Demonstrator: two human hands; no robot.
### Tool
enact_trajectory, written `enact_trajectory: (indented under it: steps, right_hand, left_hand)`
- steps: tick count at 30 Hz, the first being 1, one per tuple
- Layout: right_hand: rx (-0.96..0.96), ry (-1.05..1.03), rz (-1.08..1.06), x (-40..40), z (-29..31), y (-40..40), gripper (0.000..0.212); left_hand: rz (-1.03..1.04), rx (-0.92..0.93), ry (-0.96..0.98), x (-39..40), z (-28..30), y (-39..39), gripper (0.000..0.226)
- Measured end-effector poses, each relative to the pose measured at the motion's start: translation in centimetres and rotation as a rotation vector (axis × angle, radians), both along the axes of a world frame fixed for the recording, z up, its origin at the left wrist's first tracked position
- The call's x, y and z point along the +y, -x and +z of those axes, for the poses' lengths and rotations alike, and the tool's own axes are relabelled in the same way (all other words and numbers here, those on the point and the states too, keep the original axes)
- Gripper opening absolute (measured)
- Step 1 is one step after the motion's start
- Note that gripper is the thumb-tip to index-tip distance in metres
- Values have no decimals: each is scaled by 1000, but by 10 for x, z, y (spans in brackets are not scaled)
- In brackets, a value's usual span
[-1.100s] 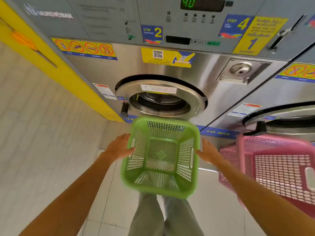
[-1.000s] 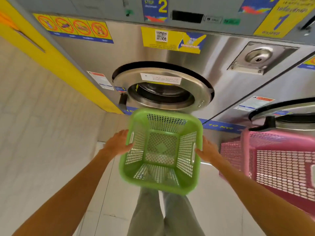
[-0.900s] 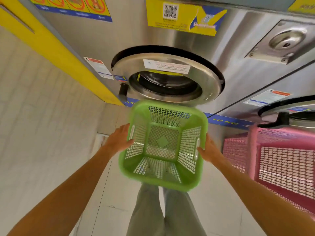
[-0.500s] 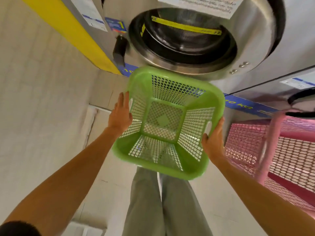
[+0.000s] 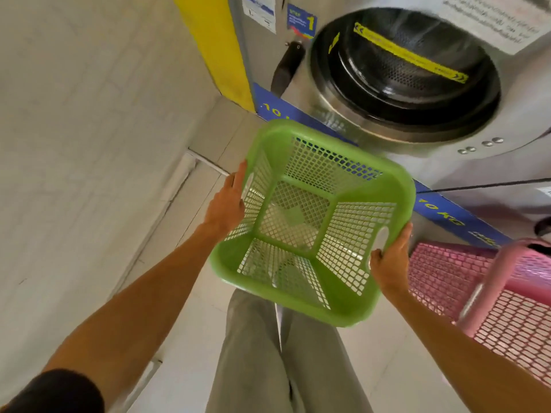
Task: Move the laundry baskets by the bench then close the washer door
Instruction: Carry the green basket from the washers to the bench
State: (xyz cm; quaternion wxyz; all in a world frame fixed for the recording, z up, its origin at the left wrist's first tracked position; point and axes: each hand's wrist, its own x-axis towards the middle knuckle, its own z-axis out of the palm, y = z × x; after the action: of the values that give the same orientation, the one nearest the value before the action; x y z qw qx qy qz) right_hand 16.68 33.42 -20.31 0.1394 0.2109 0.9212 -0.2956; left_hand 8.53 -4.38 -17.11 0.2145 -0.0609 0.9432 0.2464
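Over the person's trousered legs [image 5: 277,353], both hands, left hand [image 5: 226,205] and right hand [image 5: 389,265], are clasped on opposite rims of the empty green basket [image 5: 310,222], best kept level and clear of the pink basket [image 5: 492,293] and the washer's open drum [image 5: 405,70] beyond.

Readable: "STEP 1" on a blue sticker [image 5: 300,23] at the washer's [image 5: 518,120] upper left front. "10 KG", partly hidden, on the blue strip [image 5: 441,211] along the lower edge. Yellow strip [image 5: 408,53] in the drum and white label [image 5: 492,20] above: print too blurred.
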Motion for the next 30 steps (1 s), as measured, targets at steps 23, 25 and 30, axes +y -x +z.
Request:
enact_trajectory:
  steps: [23, 25, 30]
  right_hand:
    - [68, 83, 859, -349, 3, -124, 84]
    - [71, 60, 888, -388, -2, -157, 84]
    - [-41, -1, 828, -475, -11, -224, 82]
  left_hand:
    - [901, 171, -21, -242, 9, -483, 99]
    - [940, 209, -25, -266, 2, -528, 99]
    - [1093, 281, -8, -302, -4, -628, 99]
